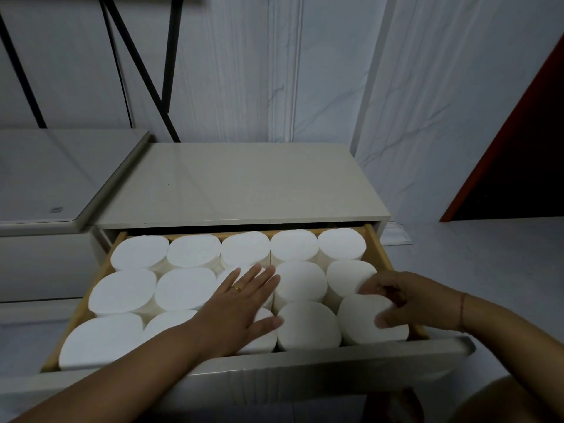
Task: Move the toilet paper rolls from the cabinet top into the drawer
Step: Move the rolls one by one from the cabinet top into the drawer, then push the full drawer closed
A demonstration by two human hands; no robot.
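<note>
The cabinet top (238,184) was bare, the drawer (377,248) packed. My left hand (241,303) lay flat on the rolls (183,288); my right hand (409,300) gripped the corner roll (360,314)

Both bare forearms reach forward from the lower edge of the view. The person's left hand (241,303) lies palm down, its 4 fingers straight and slightly spread, thumb stretched out to the right; it rests flat on the tops of white cylindrical toilet paper rolls (262,340). A thin gold ring (236,289) sits on 1 finger. The right hand (406,300) is angled in from the right, fingers curled over the far edge and thumb on the near edge of the front-right roll (363,315), gripping it. A thin cord bracelet (462,309) circles the right wrist.
</note>
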